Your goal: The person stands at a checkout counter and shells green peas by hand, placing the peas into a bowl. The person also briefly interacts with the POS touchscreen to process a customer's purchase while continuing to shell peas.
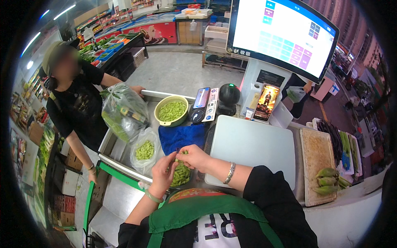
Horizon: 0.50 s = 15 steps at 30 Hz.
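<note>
Both hands meet over a container of green soybean pods (181, 176) right in front of me. The fingertips of my left hand (162, 172) and my right hand (194, 158) pinch together at what looks like a green pod (177, 160), mostly hidden by the fingers. Left of my hands, a clear plastic bag (134, 158) stands open with shelled green beans (144, 150) inside. A blue cloth (181, 136) lies just beyond my hands. Behind it, a pale yellow basket (157, 115) holds more shelled beans (172, 111).
A person (77, 96) stands at the left by a filled plastic bag (124, 108). To the right are a flat scale plate (252, 148), a black scanner (229, 97), a propped phone (266, 102) and a large screen (282, 34). Corn ears (327, 181) lie on a worn board (317, 148).
</note>
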Tool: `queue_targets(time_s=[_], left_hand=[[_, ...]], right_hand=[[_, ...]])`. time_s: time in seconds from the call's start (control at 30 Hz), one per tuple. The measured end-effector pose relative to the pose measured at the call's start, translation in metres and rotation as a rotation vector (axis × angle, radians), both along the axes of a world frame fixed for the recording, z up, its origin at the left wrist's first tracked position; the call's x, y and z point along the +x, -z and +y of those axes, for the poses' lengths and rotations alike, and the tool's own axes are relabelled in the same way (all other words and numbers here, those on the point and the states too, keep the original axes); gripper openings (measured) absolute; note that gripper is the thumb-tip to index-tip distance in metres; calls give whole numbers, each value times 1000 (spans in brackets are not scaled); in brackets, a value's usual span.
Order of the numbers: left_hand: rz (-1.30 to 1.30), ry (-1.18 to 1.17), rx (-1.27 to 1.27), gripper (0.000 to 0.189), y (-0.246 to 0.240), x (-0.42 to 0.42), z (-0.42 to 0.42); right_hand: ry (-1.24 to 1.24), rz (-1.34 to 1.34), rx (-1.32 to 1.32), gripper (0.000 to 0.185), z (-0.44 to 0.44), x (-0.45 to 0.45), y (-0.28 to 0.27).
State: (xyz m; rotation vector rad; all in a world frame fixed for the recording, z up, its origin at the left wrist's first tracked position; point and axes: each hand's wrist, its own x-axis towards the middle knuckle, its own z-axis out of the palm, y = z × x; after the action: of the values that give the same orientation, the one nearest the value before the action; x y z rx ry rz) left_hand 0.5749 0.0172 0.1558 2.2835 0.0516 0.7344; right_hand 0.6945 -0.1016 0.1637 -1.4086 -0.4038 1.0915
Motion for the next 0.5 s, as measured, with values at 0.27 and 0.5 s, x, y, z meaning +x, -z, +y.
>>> queue_targets(time_s=[0.27, 0.5], left_hand=[[-23, -39, -101, 25, 8, 0, 5], [-34, -260, -169, 21, 41, 16, 63]], right_hand=[[-4, -245, -54, 19, 6, -4, 10], [52, -152, -123, 21, 7, -3, 4]])
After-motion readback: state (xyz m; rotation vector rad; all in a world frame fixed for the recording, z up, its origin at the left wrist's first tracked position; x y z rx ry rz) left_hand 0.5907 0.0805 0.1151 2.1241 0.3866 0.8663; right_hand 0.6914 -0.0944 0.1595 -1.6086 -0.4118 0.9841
